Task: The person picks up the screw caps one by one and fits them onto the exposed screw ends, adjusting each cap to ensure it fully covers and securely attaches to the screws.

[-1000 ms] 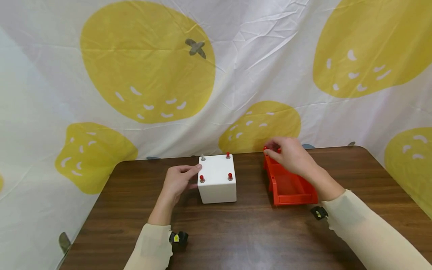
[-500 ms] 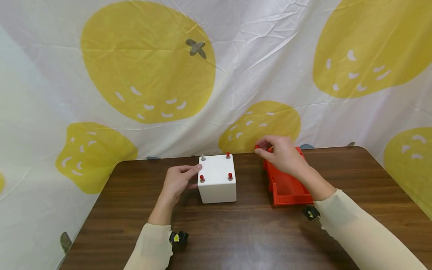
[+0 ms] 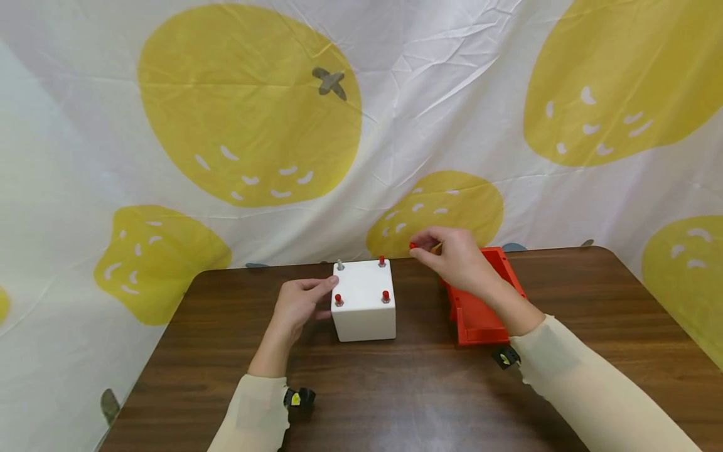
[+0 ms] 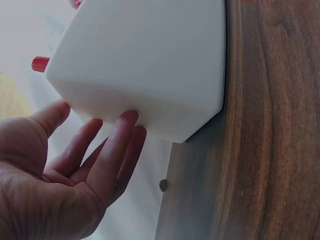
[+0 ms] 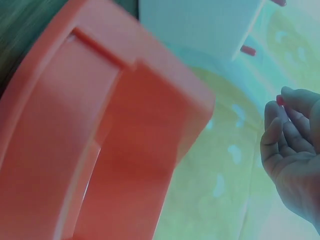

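A white box (image 3: 364, 285) stands on the table, metal studs rising from its top corners. Red caps (image 3: 386, 295) cover three of the studs; the back left stud (image 3: 341, 265) is bare metal. My left hand (image 3: 299, 306) touches the box's left side, its thumb at the top edge and its fingers fairly straight against the side wall in the left wrist view. Between thumb and fingertip, my right hand (image 3: 456, 258) pinches a small red cap (image 5: 280, 100), held in the air right of the box and apart from it.
An open red bin (image 3: 486, 336) sits right of the box, partly hidden under my right forearm. The brown wooden table (image 3: 361, 389) ends at a white cloth (image 3: 395, 125) printed with yellow fruit. Each wrist wears a small black camera (image 3: 506, 357).
My right hand has moved left from above the bin's back corner toward the box, carrying the red cap. The left hand and the box have stayed in place.
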`<state>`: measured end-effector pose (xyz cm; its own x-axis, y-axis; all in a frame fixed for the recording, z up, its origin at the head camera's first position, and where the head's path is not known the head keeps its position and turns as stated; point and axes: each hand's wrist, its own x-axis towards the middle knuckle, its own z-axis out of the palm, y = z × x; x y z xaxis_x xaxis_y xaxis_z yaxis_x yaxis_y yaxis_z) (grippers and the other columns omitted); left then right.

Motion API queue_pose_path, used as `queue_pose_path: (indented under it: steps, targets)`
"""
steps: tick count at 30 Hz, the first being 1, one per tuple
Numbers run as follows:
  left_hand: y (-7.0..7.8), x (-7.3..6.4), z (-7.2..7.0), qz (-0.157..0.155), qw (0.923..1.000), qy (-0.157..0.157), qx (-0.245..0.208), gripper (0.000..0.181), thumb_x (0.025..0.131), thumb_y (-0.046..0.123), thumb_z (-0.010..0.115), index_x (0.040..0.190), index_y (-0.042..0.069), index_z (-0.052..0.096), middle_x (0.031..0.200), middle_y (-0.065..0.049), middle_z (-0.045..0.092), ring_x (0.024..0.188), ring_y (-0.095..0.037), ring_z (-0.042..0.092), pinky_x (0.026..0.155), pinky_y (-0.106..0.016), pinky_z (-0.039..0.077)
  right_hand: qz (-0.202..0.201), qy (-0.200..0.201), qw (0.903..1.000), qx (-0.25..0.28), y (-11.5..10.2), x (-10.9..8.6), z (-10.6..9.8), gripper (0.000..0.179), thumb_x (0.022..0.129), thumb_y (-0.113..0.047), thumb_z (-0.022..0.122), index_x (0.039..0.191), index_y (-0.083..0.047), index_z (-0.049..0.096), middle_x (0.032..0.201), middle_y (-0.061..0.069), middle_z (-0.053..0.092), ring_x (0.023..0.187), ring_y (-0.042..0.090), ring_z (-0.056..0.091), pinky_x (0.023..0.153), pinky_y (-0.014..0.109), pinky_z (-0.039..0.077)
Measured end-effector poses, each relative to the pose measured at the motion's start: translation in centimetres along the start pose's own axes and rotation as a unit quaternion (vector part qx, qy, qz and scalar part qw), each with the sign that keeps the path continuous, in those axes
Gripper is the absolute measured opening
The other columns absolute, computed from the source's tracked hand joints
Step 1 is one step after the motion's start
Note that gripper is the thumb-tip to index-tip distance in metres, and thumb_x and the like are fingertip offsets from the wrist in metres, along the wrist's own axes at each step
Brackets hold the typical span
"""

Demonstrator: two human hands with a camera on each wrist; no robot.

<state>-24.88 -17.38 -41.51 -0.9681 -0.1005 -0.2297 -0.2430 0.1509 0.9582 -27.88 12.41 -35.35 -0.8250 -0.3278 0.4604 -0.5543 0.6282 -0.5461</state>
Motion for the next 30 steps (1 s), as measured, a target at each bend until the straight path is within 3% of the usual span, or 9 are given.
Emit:
queue_pose_path:
  steps: [18,30]
  targets:
    - [0.0,0.0,0.0,-0.005,0.9999,-0.005,0.008,0.059,0.063,0.054,0.074,0.103,0.011,0.066,0.105,-0.005,0.062,0.088,-0.021,0.063,0.069,-0.038,0.056,-0.011,-0.034,0.9979,0.055,-3.5,2.8,2.7,0.016,0.081,-0.032,0.069,0.094,-0.022,0.066,0.079,-0.013,0.062,0.071,0.004,0.057,0.063,0.022,0.052]
    - [0.0,0.1,-0.1,-0.001,0.9999,-0.013,0.002,0.057,0.065,0.052,0.074,0.102,0.01,0.067,0.104,-0.006,0.063,0.088,-0.021,0.063,0.07,-0.041,0.056,-0.006,-0.055,0.9953,0.079,-4.4,4.3,4.7,0.012,0.081,-0.023,0.069,0.092,-0.019,0.067,0.081,-0.01,0.063,0.071,0.007,0.059,0.059,0.021,0.053]
